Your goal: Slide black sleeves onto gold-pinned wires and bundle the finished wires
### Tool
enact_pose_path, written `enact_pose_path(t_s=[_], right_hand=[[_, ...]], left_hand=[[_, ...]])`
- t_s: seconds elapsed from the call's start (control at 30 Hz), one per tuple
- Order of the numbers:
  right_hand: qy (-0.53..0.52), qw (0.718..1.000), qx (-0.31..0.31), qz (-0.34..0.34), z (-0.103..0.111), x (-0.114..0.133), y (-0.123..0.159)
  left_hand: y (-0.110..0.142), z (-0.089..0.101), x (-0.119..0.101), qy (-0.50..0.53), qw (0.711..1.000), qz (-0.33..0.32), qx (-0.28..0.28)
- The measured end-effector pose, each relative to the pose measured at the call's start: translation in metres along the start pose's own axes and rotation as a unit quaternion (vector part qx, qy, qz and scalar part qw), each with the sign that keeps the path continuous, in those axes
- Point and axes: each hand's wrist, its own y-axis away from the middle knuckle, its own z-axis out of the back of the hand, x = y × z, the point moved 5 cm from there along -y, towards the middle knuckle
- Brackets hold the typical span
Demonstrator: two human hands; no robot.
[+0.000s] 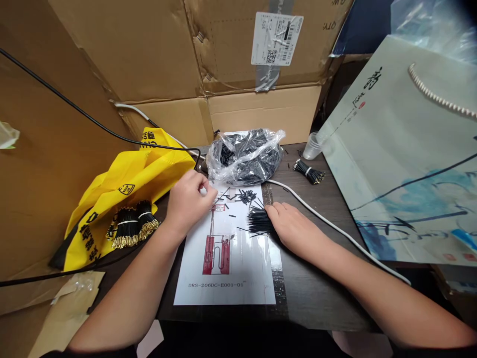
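Note:
My left hand (189, 201) is closed in a pinch above the upper left of a white printed sheet (227, 293). A thin black wire (223, 195) lies near its fingertips; what the pinch itself holds is too small to make out. My right hand (288, 223) is closed at the right end of a pile of short black wires (258, 220), its fingers bent over the ends and partly hiding them. Small black tube pieces (247, 196) are heaped just above this pile, with several more scattered on the paper.
Behind the sheet sits a clear plastic bag (246, 156) of black pieces. Tied wire bundles (127, 226) rest on a yellow bag (122, 171) at left; another tied bundle (309, 171) lies right, near a plastic cup (313, 145). A white cable (328, 223) crosses beneath my right forearm. Cardboard (149, 49) and a paper bag (402, 149) enclose the table.

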Motion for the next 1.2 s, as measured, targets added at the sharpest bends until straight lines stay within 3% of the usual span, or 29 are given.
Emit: enact_pose_path(t_s=[0.1,0.23,0.37,0.6,0.77,1.2], right_hand=[[-0.012,1.0,-0.006,0.003,-0.002,0.007,0.002],[-0.026,0.999,0.002,-0.02,-0.004,0.016,0.005],[-0.028,0.999,0.005,-0.043,-0.007,0.02,0.008],[-0.105,0.992,0.0,-0.067,-0.008,0.017,0.015],[-0.113,0.989,-0.037,-0.094,-0.006,0.018,0.018],[-0.008,0.991,-0.103,-0.086,-0.011,0.026,0.014]], left_hand=[[-0.001,0.002,0.008,-0.135,0.991,-0.019,-0.012],[0.005,0.003,-0.006,-0.214,0.973,-0.079,0.029],[0.02,-0.001,-0.034,-0.18,0.948,-0.219,0.144],[0.045,-0.01,-0.028,-0.123,0.946,-0.226,0.196],[0.06,-0.016,-0.027,-0.093,0.945,-0.223,0.222],[0.041,-0.03,-0.012,-0.044,0.952,-0.206,0.221]])
